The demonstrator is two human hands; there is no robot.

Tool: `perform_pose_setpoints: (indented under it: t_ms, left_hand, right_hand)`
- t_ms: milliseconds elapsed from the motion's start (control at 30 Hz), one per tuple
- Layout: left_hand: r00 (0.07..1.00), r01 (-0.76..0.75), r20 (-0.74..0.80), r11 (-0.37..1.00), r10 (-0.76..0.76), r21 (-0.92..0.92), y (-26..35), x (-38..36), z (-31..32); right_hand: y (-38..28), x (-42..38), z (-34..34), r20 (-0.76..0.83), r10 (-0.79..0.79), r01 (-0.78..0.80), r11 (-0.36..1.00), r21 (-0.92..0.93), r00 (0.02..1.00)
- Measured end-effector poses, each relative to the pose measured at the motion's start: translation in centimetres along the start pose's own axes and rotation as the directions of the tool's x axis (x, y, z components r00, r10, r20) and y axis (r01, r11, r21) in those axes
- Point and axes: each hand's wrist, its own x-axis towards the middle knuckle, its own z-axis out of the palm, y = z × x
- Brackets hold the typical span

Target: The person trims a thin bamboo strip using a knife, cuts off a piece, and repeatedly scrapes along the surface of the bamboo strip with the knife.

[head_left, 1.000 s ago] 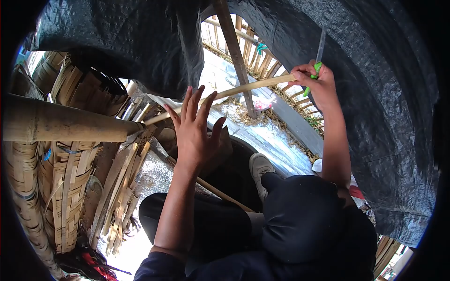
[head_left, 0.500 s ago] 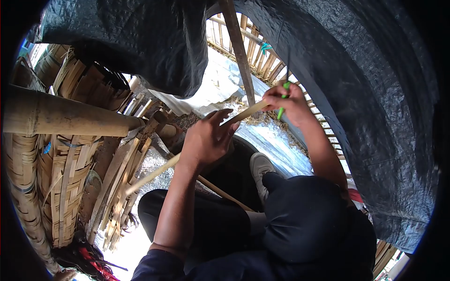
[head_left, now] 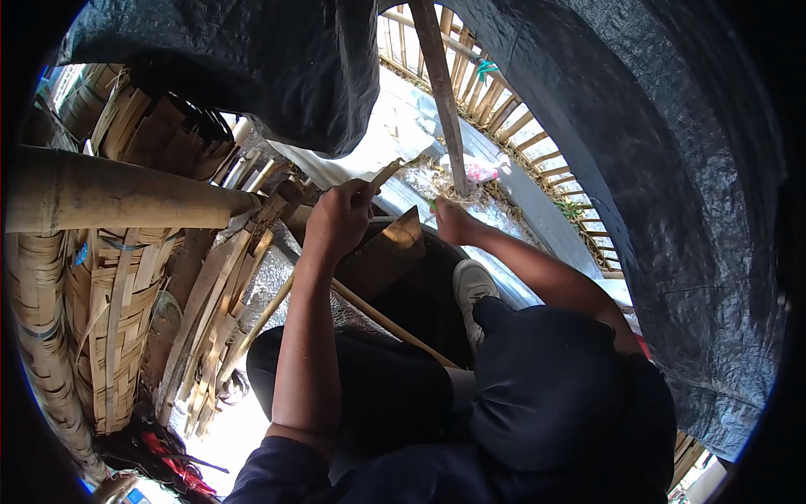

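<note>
My left hand (head_left: 340, 220) is closed around a pale, slender bamboo stick (head_left: 385, 176). Its upper end shows past my fingers, and its lower length passes behind my forearm. To the right, my right hand (head_left: 457, 223) is closed on a small tool with a green handle (head_left: 433, 204); most of the tool is hidden and its kind cannot be made out. The two hands are apart. Below them is a dark round container (head_left: 457, 262) with a flat brown piece (head_left: 388, 249) tilted at it. A second thin stick (head_left: 395, 328) slants past my legs.
A thick bamboo pole (head_left: 126, 191) juts in from the left above woven bamboo baskets (head_left: 122, 336) and split wood strips (head_left: 222, 311). Black sheeting (head_left: 672, 168) hangs overhead and right. A wooden post (head_left: 441, 92) stands before a bamboo slat fence (head_left: 504, 118). My shoe (head_left: 474, 290) is beside the container.
My right hand has moved down and left, off the stick's far end, with the green-handled tool. My left hand has shifted slightly up and left, and the stick has slid back down-left through it.
</note>
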Motion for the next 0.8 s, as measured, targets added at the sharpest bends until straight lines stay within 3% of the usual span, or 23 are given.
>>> perform_pose_setpoints:
  t_ms: [100,200,267,367,500,567,600,700,767,800]
  left_hand:
    - [1.0,-0.01,0.016,1.0,0.009,0.025,-0.4,0.0,0.4]
    - [1.0,0.004,0.025,1.0,-0.004,0.015,-0.7,0.0,0.8]
    - [0.999,0.015,0.033,0.999,-0.017,0.037,-0.5,-0.1,0.7]
    - [0.999,0.008,0.044,1.0,-0.009,0.024,-0.7,-0.2,0.8]
    - [0.997,0.039,0.071,0.999,-0.04,0.012,-0.6,0.1,0.8]
    - [0.995,0.043,0.088,0.999,-0.044,0.011,-1.0,0.1,1.0]
    - [0.995,0.046,0.087,0.999,-0.047,0.012,-1.1,0.1,0.9]
    - [0.995,0.038,0.092,0.999,-0.04,0.018,-1.2,0.1,1.1]
    - [0.997,-0.015,0.079,0.997,0.009,0.071,-1.3,0.2,1.3]
    - [0.997,-0.015,0.077,0.997,0.009,0.07,-1.5,0.2,1.6]
  right_hand:
    - [1.2,-0.7,3.6,0.081,-0.136,0.141,0.988,-0.056,0.987]
    - [0.9,-1.2,5.0,0.158,-0.128,0.146,0.983,-0.108,0.979]
    - [0.1,-1.2,5.0,0.136,-0.209,0.246,0.888,-0.387,0.968]
    - [-1.5,-1.1,4.5,0.18,-0.323,0.369,0.789,-0.492,0.929]
    - [-1.9,-0.2,3.8,0.218,-0.435,0.484,0.729,-0.484,0.873]
    - [-3.0,0.4,2.5,-0.001,-0.255,0.249,0.947,-0.202,0.967]
    - [-2.7,0.8,2.5,-0.211,-0.27,0.266,0.963,-0.05,0.939]
    - [-6.8,0.6,-2.1,-0.279,-0.123,0.176,0.969,0.173,0.952]
    - [-8.6,0.7,-4.2,-0.35,-0.235,0.295,0.947,0.128,0.907]
    - [-9.9,0.4,-5.6,-0.249,-0.238,0.262,0.962,0.071,0.939]
